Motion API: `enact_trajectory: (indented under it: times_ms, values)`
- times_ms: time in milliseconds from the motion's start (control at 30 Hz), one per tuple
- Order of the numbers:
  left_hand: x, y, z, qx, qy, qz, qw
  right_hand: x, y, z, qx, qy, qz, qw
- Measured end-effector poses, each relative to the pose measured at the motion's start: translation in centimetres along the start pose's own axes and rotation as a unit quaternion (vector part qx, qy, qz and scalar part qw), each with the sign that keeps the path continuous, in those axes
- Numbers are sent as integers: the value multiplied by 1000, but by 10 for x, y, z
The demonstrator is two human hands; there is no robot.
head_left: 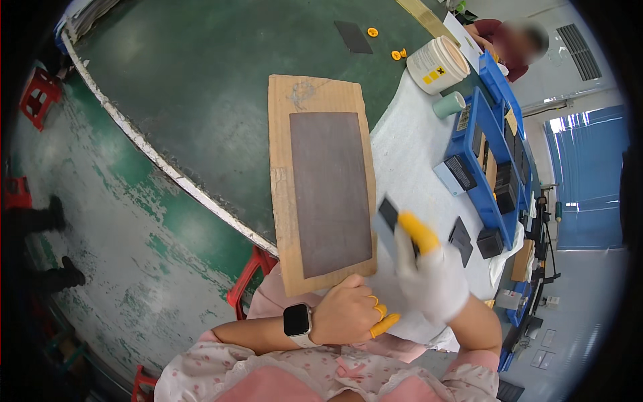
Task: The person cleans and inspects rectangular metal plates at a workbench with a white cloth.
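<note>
A cardboard sheet [284, 221] lies in front of me, its near end over my lap. On it sits a smooth dark grey-brown rectangular sheet [331, 194], whose material I cannot tell. My left hand [348, 311], with a watch on the wrist and yellow finger covers, is curled at the cardboard's near edge; its palm is hidden. Right of the cardboard, my right hand [429, 271] wears a white glove and a yellow finger cover. It pinches a small dark flat piece [388, 213], smeared by motion, above the white cloth [415, 147].
Dark flat pieces [461, 241] and a black block [490, 242] lie right of my right hand. Beyond are a blue bin [469, 144] of dark blocks, a green cup [449, 105] and a white tub [437, 65]. A person [499, 40] sits far right. Red stools [251, 278] stand by the table edge.
</note>
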State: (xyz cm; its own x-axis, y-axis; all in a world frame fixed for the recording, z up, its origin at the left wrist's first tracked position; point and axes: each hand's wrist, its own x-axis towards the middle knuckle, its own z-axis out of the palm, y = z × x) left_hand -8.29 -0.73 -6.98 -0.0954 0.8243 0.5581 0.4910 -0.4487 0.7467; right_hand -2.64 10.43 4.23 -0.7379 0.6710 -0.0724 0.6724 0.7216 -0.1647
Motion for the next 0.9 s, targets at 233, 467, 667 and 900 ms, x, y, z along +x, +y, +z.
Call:
enact_trajectory:
  times_ms: [233, 467, 667, 900]
  values:
    - [2, -1, 0, 12, 17, 3, 1000, 19, -14, -25, 20, -161, -36, 986]
    - [5, 4, -2, 6, -36, -20, 999, 127, -8, 3, -15, 81, -28, 996]
    - [-2, -1, 1, 6, -12, -20, 1000, 51, -14, 26, -38, 69, -43, 996]
    - [2, -1, -2, -44, 14, 17, 999, -25, -16, -34, 60, -153, 52, 985]
